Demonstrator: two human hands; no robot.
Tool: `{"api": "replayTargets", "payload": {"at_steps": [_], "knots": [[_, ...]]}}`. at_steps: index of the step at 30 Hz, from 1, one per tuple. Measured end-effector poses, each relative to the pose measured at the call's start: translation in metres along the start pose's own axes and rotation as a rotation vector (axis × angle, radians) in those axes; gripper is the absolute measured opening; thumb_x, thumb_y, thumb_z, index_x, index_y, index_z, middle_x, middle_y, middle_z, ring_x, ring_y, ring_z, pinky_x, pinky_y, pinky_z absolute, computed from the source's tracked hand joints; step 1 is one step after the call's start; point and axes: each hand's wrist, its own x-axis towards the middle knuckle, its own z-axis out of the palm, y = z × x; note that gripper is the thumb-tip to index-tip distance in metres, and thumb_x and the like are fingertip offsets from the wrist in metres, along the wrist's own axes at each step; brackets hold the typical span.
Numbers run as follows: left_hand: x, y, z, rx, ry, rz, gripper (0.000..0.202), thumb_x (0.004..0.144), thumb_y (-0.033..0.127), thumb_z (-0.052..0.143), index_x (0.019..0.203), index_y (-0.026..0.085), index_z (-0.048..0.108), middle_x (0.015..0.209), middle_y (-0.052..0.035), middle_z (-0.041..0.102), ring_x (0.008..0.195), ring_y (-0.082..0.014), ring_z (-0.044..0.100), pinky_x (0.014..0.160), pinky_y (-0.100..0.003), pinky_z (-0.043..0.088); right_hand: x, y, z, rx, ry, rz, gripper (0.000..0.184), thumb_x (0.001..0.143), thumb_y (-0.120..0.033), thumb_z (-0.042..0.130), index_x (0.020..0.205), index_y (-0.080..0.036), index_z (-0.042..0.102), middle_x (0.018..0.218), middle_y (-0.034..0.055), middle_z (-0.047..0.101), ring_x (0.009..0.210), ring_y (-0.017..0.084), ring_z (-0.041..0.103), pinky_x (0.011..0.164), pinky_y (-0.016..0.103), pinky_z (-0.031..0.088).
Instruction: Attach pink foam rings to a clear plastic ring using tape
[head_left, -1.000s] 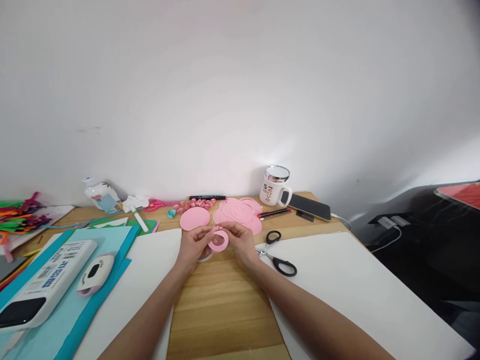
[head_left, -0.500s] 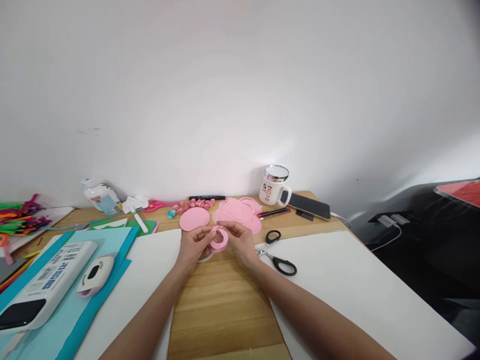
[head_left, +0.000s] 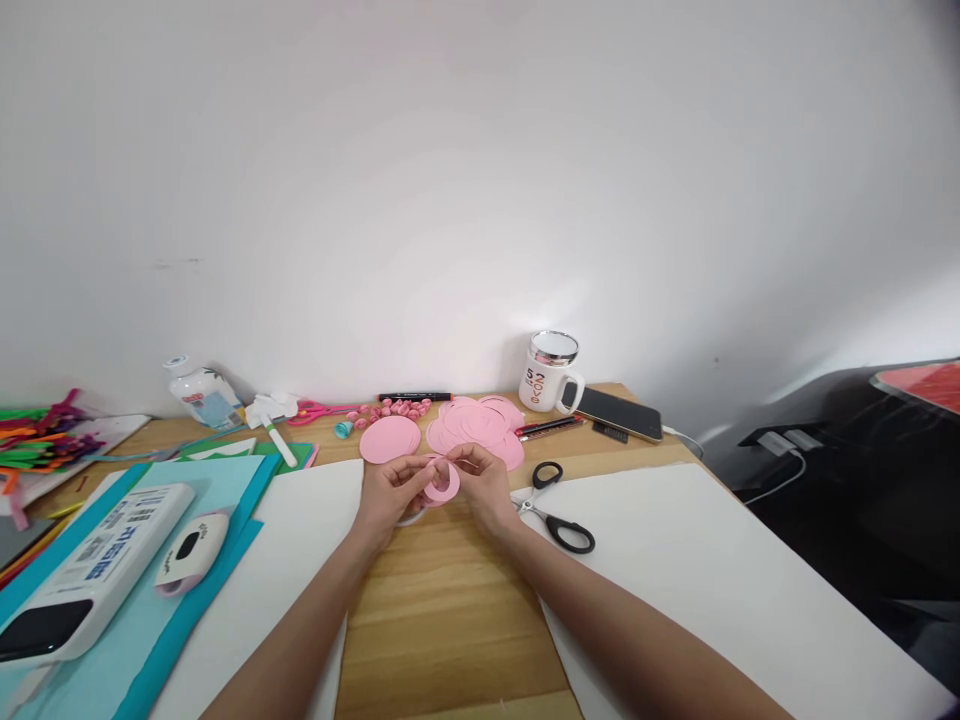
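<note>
My left hand (head_left: pixel 388 487) and my right hand (head_left: pixel 482 482) meet above the wooden table (head_left: pixel 442 600), both pinching a pink paper spiral strip (head_left: pixel 441 483) whose loop hangs between the fingertips. The fingers of each hand are closed on the strip's upper end. Just beyond the hands lie a pink paper circle (head_left: pixel 390 438) and a pile of pink cut circles (head_left: pixel 480 422). Small rolled pink paper pieces (head_left: pixel 394 407) sit behind them.
Black-handled scissors (head_left: pixel 559 510) lie right of my hands, white sheets (head_left: pixel 697 570) on both sides. A mug (head_left: pixel 549 374), phone (head_left: pixel 619 411), pens (head_left: pixel 551 426) stand at the back right. At left are teal paper (head_left: pixel 187 480), a white box (head_left: pixel 82 570), a punch (head_left: pixel 186 550), a bottle (head_left: pixel 201 391).
The pink loop has been turned and drawn slightly tighter between the fingertips; both hands stayed in place over the table.
</note>
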Motion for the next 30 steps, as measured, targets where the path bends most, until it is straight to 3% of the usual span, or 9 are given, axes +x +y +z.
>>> {"api": "replayTargets", "payload": {"at_steps": [6, 15, 20, 25, 30], "knots": [[-0.002, 0.002, 0.0023, -0.018, -0.001, 0.018, 0.035, 0.055, 0.036, 0.074, 0.079, 0.012, 0.067, 0.06, -0.001, 0.062, 0.043, -0.0056, 0.048, 0.038, -0.015, 0.037, -0.0003, -0.001, 0.0007, 0.008, -0.012, -0.008, 0.024, 0.056, -0.03, 0.073, 0.07, -0.015, 0.061, 0.065, 0.0011, 0.065, 0.058, 0.012, 0.058, 0.056, 0.024, 0.046], [0.0003, 0.0022, 0.0015, 0.023, 0.009, 0.047, 0.035, 0.055, 0.041, 0.072, 0.076, 0.013, 0.068, 0.059, -0.0012, 0.062, 0.04, -0.0052, 0.046, 0.037, -0.016, 0.035, 0.0, 0.001, 0.0008, -0.037, -0.03, -0.034, 0.026, 0.064, -0.034, 0.067, 0.083, -0.015, 0.066, 0.079, 0.0052, 0.068, 0.073, 0.017, 0.062, 0.074, 0.031, 0.049], [-0.0019, 0.004, 0.0032, 0.018, -0.005, 0.06, 0.036, 0.055, 0.041, 0.072, 0.076, 0.013, 0.068, 0.059, -0.0017, 0.062, 0.043, -0.0069, 0.048, 0.038, -0.016, 0.038, -0.0003, -0.0008, 0.0008, -0.042, 0.002, -0.033, 0.025, 0.061, -0.034, 0.069, 0.076, -0.015, 0.063, 0.073, 0.004, 0.067, 0.065, 0.015, 0.061, 0.064, 0.028, 0.049], [-0.0035, 0.0048, 0.0034, 0.008, -0.007, 0.058, 0.034, 0.055, 0.038, 0.073, 0.077, 0.012, 0.067, 0.06, -0.0015, 0.062, 0.044, -0.0068, 0.048, 0.039, -0.016, 0.038, -0.002, -0.0052, 0.003, -0.002, -0.05, -0.03, 0.023, 0.061, -0.034, 0.07, 0.07, -0.016, 0.059, 0.056, -0.0001, 0.063, 0.051, 0.012, 0.057, 0.053, 0.025, 0.046], [-0.0006, 0.0015, 0.0008, 0.03, 0.0, 0.068, 0.035, 0.057, 0.038, 0.072, 0.081, 0.013, 0.067, 0.06, -0.0008, 0.061, 0.041, -0.0056, 0.045, 0.038, -0.016, 0.035, -0.0015, -0.0055, 0.0038, -0.028, -0.028, -0.032, 0.025, 0.061, -0.033, 0.069, 0.078, -0.016, 0.063, 0.069, 0.0027, 0.066, 0.058, 0.013, 0.059, 0.06, 0.027, 0.048]]}}
